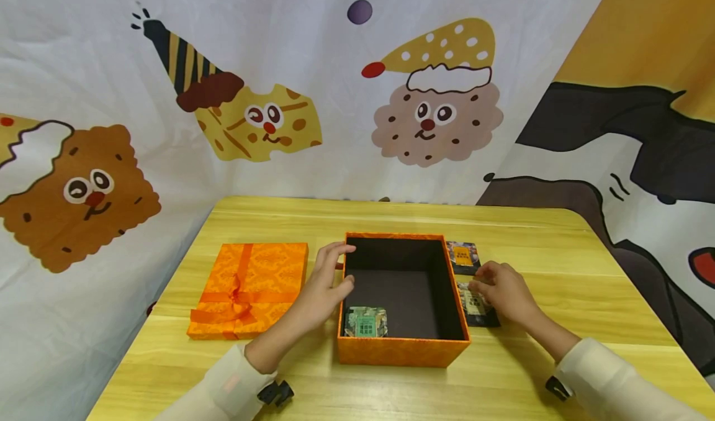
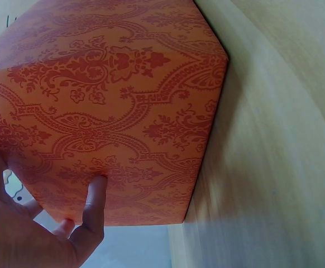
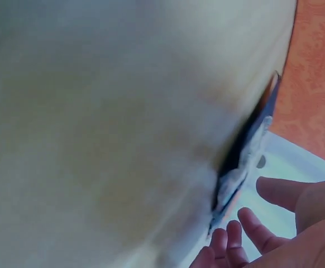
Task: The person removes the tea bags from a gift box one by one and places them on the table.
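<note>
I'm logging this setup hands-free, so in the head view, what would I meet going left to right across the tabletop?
Orange patterned lid with an orange ribbon bow, bare left hand, open orange patterned box with dark inside, dark packet with an orange label, bare right hand.

Printed labels appear on three sachets; the wording is too small to read with certainty in the head view.

1. Green sachet [image 1: 365, 323]: inside the box [image 1: 399, 353], between 7 and 8 o'clock from its centre. Two rows of dark, Chinese-looking characters on a green panel.
2. Orange-panel sachet [image 1: 463, 257]: on the counter [image 1: 391, 393], at 2 o'clock from the box centre. Dark, Chinese-looking characters on an orange panel.
3. Cream-panel sachet [image 1: 476, 306]: on the counter, at 3 o'clock. Dark, Chinese-looking characters on a cream panel.

Any brand or number: not legible.
</note>
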A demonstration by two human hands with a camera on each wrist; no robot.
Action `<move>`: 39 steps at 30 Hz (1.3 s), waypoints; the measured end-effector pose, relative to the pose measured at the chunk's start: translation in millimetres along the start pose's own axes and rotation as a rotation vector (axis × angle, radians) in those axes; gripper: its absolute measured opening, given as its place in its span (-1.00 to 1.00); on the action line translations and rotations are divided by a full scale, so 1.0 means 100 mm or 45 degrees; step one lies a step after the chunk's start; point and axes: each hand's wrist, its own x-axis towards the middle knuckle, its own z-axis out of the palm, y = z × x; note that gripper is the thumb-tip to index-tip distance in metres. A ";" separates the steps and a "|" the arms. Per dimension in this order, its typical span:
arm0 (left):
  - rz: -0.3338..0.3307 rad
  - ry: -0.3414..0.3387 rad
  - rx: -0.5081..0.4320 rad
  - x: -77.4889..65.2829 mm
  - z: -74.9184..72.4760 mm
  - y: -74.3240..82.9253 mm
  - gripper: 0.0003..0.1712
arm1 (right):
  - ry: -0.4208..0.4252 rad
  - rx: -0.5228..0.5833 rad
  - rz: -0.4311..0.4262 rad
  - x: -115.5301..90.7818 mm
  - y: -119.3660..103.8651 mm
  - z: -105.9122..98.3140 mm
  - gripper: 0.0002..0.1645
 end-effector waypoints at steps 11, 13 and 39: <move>0.000 0.004 0.005 0.00 0.00 0.00 -0.35 | -0.068 0.242 0.064 -0.01 -0.23 -0.17 -0.47; 0.005 0.009 0.010 0.00 0.00 0.00 -0.35 | -0.075 0.278 0.058 -0.02 -0.31 -0.21 -0.43; -0.004 0.002 -0.002 0.00 -0.01 -0.01 -0.37 | -0.083 0.532 -0.029 -0.10 -0.89 -0.56 -0.51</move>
